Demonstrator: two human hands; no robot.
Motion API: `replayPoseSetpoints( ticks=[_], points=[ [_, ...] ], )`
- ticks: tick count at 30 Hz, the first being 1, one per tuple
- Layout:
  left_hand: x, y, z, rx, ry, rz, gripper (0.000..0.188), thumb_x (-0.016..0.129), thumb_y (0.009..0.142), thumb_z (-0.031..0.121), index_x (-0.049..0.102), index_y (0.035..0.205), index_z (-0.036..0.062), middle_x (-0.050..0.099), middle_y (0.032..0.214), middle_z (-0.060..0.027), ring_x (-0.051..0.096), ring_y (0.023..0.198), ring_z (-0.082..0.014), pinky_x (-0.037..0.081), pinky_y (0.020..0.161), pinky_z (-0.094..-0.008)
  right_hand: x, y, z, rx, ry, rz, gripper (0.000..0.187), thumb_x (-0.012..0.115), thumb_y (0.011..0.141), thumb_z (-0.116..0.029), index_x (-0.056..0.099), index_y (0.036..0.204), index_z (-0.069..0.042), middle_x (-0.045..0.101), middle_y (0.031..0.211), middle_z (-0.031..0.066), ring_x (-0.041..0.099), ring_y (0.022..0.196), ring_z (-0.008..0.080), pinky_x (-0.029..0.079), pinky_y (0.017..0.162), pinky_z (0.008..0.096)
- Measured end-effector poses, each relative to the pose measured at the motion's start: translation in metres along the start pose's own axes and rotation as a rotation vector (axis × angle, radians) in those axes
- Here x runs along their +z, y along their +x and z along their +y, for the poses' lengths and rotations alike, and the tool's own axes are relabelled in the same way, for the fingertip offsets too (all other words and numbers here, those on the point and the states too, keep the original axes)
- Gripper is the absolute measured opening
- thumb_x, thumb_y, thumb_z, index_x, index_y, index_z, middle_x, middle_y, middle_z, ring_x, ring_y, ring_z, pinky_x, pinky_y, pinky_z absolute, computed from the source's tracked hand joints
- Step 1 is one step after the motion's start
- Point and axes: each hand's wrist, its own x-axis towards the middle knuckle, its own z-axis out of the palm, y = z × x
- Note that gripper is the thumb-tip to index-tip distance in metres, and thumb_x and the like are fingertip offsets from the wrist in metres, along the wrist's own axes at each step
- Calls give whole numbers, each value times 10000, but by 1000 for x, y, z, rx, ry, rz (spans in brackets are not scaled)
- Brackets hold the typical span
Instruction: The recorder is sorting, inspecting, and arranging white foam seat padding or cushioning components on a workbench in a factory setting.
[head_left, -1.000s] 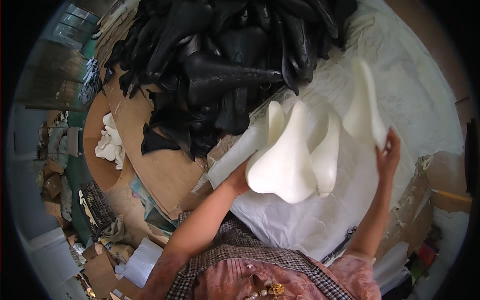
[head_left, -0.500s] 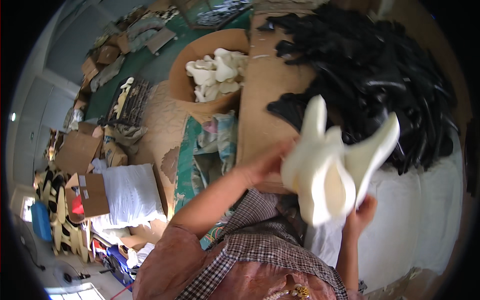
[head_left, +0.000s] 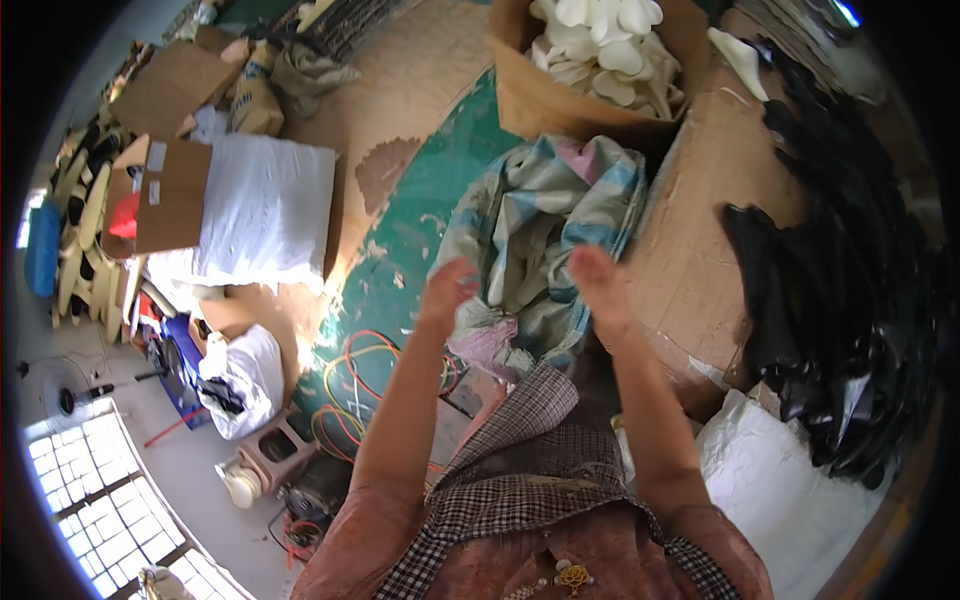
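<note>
My left hand [head_left: 448,293] is raised in front of me, its fingers a little apart and holding nothing. Level with it, my right hand [head_left: 600,285] is also empty, fingers stretched out. Between and beyond them lies a crumpled woven sack [head_left: 535,240], white with blue and pink parts, its mouth spread wide; whether either hand touches it I cannot tell. Farther off, a brown cardboard box [head_left: 535,100] holds several smooth, curved white pieces [head_left: 618,55]. One similar white piece [head_left: 738,62] lies by the far end of the cardboard-topped surface [head_left: 690,250] on my right.
A heap of glossy black pieces [head_left: 840,320] covers the right side, with white sheeting [head_left: 765,480] nearer me. Coloured hoses [head_left: 355,385] lie on the green floor to the left. Beyond them are a stuffed white bag [head_left: 265,205], an opened carton [head_left: 180,195] and a fan [head_left: 68,398].
The white pieces that both hands held are no longer in them. My hands have come down and apart, over the sack, and the view has swung to the right.
</note>
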Motion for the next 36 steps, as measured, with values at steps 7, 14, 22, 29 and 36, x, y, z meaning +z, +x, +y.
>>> replayPoseSetpoints(
  ticks=[7, 14, 22, 29, 36],
  points=[
    [25, 79, -196, -386, -221, 45, 336, 507, 850, 66, 553, 1182, 66, 627, 866, -35, 574, 673, -127, 466, 575, -255, 96, -10, 153, 160, -275, -528, 171, 615, 806, -90, 624, 962, -19, 659, 861, 116, 638, 764, 201, 499, 704, 296],
    [-33, 154, -223, -252, -190, 521, 485, 602, 726, 8, 524, 1204, 15, 596, 883, -100, 536, 712, -179, 454, 609, -361, 140, 49, 275, -142, -739, -437, 224, 523, 817, -116, 607, 1002, -21, 627, 1022, 187, 601, 916, 354, 479, 796, 432],
    [-55, 136, -178, 40, -19, 538, 522, 638, 752, 97, 470, 1241, 25, 557, 1141, -68, 515, 1032, -199, 404, 908, -330, 155, 53, 235, 61, -776, -1241, 334, 548, 788, -181, 591, 1083, -30, 617, 1074, 228, 591, 1018, 357, 471, 883, 431],
    [-18, 135, -212, -261, 49, 551, 521, 655, 728, 123, 530, 1222, 11, 610, 1063, -85, 568, 975, -204, 451, 850, -314, 119, 148, 198, 61, -882, -1060, 358, 546, 840, -279, 572, 1135, -78, 622, 1071, 193, 593, 993, 351, 480, 853, 424],
    [-4, 144, -252, -268, 755, 128, 486, 596, 763, 317, 599, 1142, 12, 611, 1098, -246, 576, 1067, -346, 449, 914, -382, 47, 98, 239, 158, -1410, -2216, 447, 639, 732, -296, 626, 1122, -78, 609, 1163, 161, 579, 1075, 313, 444, 943, 403]
  ],
)
